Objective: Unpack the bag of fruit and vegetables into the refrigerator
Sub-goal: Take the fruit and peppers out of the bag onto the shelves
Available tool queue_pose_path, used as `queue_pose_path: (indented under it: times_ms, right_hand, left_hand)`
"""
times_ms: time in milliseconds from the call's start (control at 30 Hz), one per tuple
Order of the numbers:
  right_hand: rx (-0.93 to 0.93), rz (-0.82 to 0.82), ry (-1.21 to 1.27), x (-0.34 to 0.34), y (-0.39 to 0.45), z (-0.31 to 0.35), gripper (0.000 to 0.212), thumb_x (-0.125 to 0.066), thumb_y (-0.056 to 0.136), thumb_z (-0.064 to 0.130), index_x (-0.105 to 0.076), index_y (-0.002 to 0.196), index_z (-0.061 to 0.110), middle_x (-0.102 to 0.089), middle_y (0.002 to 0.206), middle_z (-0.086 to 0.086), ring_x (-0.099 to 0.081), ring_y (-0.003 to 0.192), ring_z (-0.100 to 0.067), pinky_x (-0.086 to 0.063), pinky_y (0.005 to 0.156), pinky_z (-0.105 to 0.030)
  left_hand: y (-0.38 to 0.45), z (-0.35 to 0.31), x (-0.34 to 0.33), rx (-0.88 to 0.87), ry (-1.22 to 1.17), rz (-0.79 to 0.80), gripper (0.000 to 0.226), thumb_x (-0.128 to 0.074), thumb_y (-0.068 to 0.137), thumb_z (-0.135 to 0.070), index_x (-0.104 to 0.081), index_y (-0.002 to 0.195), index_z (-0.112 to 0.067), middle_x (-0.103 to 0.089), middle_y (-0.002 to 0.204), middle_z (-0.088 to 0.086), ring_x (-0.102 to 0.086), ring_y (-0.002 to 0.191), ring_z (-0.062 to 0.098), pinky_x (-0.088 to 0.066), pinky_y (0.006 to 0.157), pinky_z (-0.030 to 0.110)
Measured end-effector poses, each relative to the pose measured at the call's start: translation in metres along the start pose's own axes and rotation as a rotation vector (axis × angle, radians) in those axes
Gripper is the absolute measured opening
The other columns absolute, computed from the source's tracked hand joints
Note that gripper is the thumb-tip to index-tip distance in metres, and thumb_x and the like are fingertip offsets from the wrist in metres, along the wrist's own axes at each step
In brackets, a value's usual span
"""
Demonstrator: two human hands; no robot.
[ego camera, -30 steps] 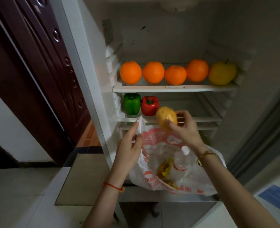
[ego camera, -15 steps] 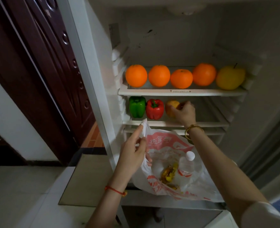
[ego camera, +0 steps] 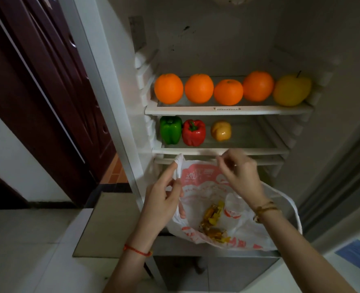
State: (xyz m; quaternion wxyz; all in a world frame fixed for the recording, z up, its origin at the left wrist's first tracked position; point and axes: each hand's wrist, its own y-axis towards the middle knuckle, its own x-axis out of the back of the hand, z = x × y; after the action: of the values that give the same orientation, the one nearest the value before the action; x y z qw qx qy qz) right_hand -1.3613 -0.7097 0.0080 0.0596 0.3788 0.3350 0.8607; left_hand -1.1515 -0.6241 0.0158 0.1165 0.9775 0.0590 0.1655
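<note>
A white plastic bag (ego camera: 204, 187) with red print hangs open in front of the refrigerator. My left hand (ego camera: 164, 197) pinches its left handle and holds it up. My right hand (ego camera: 240, 174) hovers over the bag's mouth with loosely curled fingers and holds nothing. Yellow-brown items (ego camera: 212, 218) lie in the bag's bottom. On the second shelf (ego camera: 259, 148) stand a green pepper (ego camera: 170, 130), a red pepper (ego camera: 193, 133) and a yellow potato-like fruit (ego camera: 221, 130). The upper shelf (ego camera: 259, 109) carries several oranges (ego camera: 199, 88) and a yellow apple (ego camera: 292, 89).
The right half of the second shelf is bare. A dark wooden door (ego camera: 37, 81) stands to the left of the refrigerator. A grey mat (ego camera: 107, 225) lies on the tiled floor below, and a blue sheet (ego camera: 358, 254) lies at the lower right.
My right hand carried the yellow fruit from above the bag to the second shelf, let it go beside the red pepper, and has come back down over the bag.
</note>
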Motion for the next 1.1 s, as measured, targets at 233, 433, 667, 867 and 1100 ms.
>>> queue_pose_path:
  times_ms: [233, 433, 667, 867, 1100]
  right_hand:
    - [-0.041, 0.253, -0.146, -0.021, -0.052, -0.024, 0.020, -0.066, 0.088, 0.022, -0.065, 0.107, 0.016, -0.067, 0.104, 0.000, -0.063, 0.092, -0.013, -0.050, 0.074, -0.021]
    - [-0.162, 0.356, -0.502, -0.012, -0.061, -0.043, 0.048, -0.072, 0.082, 0.030, -0.058, 0.125, 0.015, -0.058, 0.130, -0.007, -0.049, 0.123, -0.029, -0.039, 0.107, -0.043]
    - [-0.435, 0.406, -0.296, 0.000, -0.068, -0.044, 0.034, -0.068, 0.088, 0.025, -0.058, 0.118, 0.012, -0.064, 0.114, -0.006, -0.062, 0.102, -0.018, -0.050, 0.086, -0.023]
    - [-0.457, 0.359, -0.322, 0.007, -0.074, -0.030, 0.034, -0.065, 0.090, 0.031, -0.057, 0.117, 0.013, -0.065, 0.112, -0.006, -0.065, 0.095, -0.020, -0.057, 0.080, -0.031]
    - [-0.422, 0.056, -0.322, 0.044, -0.074, 0.002, 0.027, -0.069, 0.086, 0.033, -0.058, 0.102, 0.014, -0.061, 0.100, -0.002, -0.062, 0.077, -0.021, -0.053, 0.066, -0.035]
  left_hand:
    - [-0.013, -0.004, 0.000, -0.012, -0.068, 0.030, 0.057, -0.047, 0.101, -0.009, -0.037, 0.126, -0.059, -0.066, 0.081, 0.016, -0.068, 0.059, 0.023, -0.051, 0.052, 0.017]
    - [-0.018, -0.011, -0.003, -0.001, -0.070, 0.041, 0.057, -0.046, 0.102, -0.009, -0.035, 0.124, -0.060, -0.064, 0.084, 0.021, -0.067, 0.059, 0.022, -0.051, 0.052, 0.016]
    - [-0.020, -0.015, -0.007, -0.012, -0.036, 0.101, 0.055, -0.045, 0.102, -0.009, -0.034, 0.145, -0.040, -0.060, 0.081, 0.021, -0.062, 0.051, 0.012, -0.049, 0.050, 0.014]
    - [-0.016, -0.015, -0.017, -0.023, -0.032, 0.145, 0.054, -0.048, 0.101, -0.009, -0.037, 0.148, -0.033, -0.060, 0.073, 0.005, -0.062, 0.055, 0.008, -0.051, 0.053, 0.016]
    - [-0.010, -0.010, -0.025, -0.019, -0.030, 0.176, 0.055, -0.049, 0.100, -0.014, -0.036, 0.146, -0.042, -0.060, 0.073, 0.011, -0.059, 0.057, 0.012, -0.051, 0.049, 0.022]
